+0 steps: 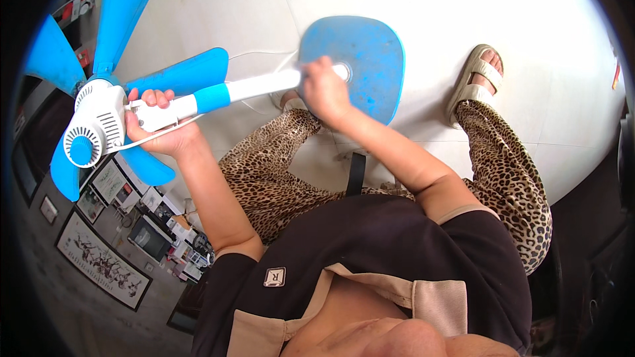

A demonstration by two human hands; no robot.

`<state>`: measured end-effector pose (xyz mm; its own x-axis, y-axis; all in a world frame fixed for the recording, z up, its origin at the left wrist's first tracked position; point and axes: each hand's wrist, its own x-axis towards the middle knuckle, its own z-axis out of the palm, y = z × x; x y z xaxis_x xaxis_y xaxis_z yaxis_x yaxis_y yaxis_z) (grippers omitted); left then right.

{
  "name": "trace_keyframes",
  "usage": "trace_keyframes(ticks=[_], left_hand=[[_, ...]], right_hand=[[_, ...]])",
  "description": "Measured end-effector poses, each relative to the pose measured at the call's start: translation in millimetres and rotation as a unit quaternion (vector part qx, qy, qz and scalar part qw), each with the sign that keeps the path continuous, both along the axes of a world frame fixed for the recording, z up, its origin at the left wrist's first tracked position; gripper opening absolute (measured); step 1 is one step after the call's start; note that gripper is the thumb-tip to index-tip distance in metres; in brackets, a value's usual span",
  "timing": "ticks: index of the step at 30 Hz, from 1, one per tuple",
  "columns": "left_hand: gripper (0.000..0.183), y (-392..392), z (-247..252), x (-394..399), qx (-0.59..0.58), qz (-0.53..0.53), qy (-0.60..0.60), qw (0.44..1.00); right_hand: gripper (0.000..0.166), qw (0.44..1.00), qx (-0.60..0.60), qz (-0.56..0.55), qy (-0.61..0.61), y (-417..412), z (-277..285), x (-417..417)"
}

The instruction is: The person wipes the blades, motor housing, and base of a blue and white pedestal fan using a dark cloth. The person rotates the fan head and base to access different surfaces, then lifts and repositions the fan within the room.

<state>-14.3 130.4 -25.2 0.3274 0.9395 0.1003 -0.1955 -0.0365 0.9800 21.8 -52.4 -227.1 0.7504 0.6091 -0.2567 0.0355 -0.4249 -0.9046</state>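
A fan with blue blades (126, 10) and a white motor housing (101, 121) is held tilted across my front. My left hand (173, 134) is wrapped around its white neck, just behind the housing. A blue collar (212, 98) joins the neck to the white pole (263, 84). My right hand (327, 91), slightly blurred, closes over the pole near its lower end; its fingertips are indistinct. Beyond it, the flat blue base (377, 74) with rounded corners shows scuffs. The white power cord (158, 135) runs from the housing past my left hand.
Pale floor tiles (536, 99) lie around my sandalled feet (478, 74). A black strap (355, 173) or bar stands between my legs. To the left are a framed picture (104, 258), a screen (150, 238) and cluttered items (191, 253). Dark furniture (590, 238) stands at right.
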Motion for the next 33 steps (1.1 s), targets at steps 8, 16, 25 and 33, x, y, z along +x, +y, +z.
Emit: trace_keyframes(ticks=[8,16,25,33], left_hand=[[0.031,10.4,0.8,-5.5,-0.01,0.012,0.006,1.0],[0.033,13.0,-2.4,-1.4,-0.009,0.011,0.003,1.0],[0.037,16.1,-4.6,-4.8,-0.015,0.002,0.001,1.0],[0.037,-26.8,-6.8,22.2,-0.015,-0.147,-0.018,0.989]], right_hand=[[0.018,0.981,-0.092,0.075,-0.154,-25.9,-63.4,5.8],[0.029,0.998,-0.031,0.052,-0.016,-6.5,0.3,-2.0],[0.017,0.965,-0.107,0.123,-0.206,-30.7,-78.8,17.6],[0.013,0.882,-0.13,0.298,-0.341,-40.8,-127.8,78.0]])
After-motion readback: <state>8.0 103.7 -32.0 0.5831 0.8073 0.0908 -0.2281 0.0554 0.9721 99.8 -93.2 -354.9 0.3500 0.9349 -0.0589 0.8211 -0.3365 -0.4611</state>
